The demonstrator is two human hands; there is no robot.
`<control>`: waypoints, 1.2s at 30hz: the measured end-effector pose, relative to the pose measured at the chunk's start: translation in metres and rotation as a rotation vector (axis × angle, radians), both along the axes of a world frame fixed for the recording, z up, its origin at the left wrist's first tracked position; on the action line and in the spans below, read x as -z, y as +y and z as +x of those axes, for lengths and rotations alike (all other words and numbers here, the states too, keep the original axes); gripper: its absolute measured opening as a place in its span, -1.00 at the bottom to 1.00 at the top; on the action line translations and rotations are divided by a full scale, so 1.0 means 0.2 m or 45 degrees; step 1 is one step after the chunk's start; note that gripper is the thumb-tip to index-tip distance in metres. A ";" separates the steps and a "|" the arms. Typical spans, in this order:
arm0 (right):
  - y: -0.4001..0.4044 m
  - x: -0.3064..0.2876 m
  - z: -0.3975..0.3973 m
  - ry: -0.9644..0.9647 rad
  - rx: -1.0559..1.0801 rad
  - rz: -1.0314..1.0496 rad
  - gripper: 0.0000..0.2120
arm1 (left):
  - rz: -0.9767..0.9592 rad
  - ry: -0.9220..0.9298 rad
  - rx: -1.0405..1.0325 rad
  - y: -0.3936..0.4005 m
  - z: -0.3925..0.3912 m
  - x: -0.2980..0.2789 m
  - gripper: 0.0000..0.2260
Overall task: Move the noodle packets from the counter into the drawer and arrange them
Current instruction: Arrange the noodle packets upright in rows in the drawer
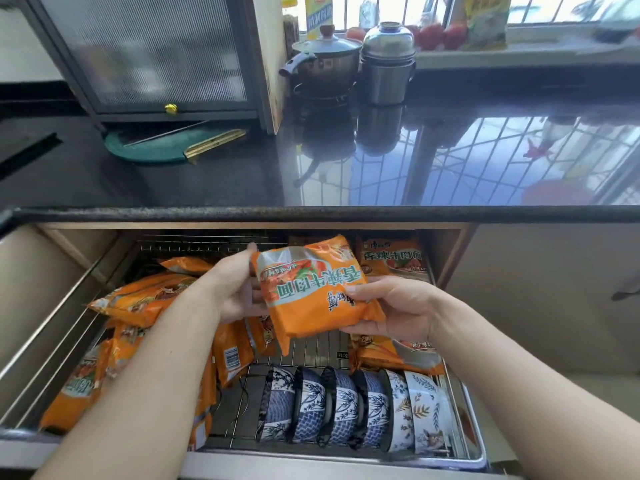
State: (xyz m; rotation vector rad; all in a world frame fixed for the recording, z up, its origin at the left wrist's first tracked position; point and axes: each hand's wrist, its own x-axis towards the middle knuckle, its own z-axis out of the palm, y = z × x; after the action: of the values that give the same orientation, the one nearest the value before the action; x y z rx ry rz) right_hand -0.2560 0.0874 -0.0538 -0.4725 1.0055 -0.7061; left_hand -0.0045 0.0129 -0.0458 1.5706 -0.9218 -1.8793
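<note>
Here, the open drawer [474,445] below me is crowded: a heap of orange noodle packets [138,299] fills its left side, some lying flat and some tipped on edge, and more packets [391,261] lie against the back right corner, with another [398,355] flat under my right wrist. Across the front a row of blue-and-white bowls [346,410] stands on edge in the wire rack [311,348], taking up the near right part, so the only bare rack shows in the middle, between the heap and the bowls. Above the drawer the dark glossy table [207,174] carries a lidded pot [325,60] and a steel steamer [388,64] side by side near the window, a small glass-fronted cabinet [156,57] to their left, and a green board [152,147] with a brass-coloured strip [214,142] lying on it. I hold one noodle packet [311,292] in the air over the middle of the drawer, printed face up and slightly tilted, touching none of the others. My left hand [232,289] comes in from the lower left, palm turned toward the packet, thumb along its left edge and fingers behind it. My right hand [394,306] reaches in from the lower right with the thumb pressed on top of the packet's near right corner and the fingers curled underneath. Both grips are closed on this one packet.
</note>
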 end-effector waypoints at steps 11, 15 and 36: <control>-0.03 -0.06 -0.05 0.498 -0.064 -0.381 -0.61 | -0.282 0.010 0.486 0.05 -0.05 -0.05 -0.48; -0.04 -0.08 -0.06 0.419 0.055 -0.456 -0.44 | -0.243 0.262 0.355 0.05 -0.05 -0.07 -0.39; -0.02 0.04 0.18 1.424 -0.130 -0.972 -0.23 | -0.062 -0.309 0.830 0.09 -0.12 -0.06 -0.70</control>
State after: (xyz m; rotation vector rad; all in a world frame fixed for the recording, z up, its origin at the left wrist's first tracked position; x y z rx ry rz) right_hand -0.2208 0.0827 -0.0627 -1.6938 1.7058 -0.7114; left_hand -0.0287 0.0310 -0.0348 1.6143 -1.7402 -2.0718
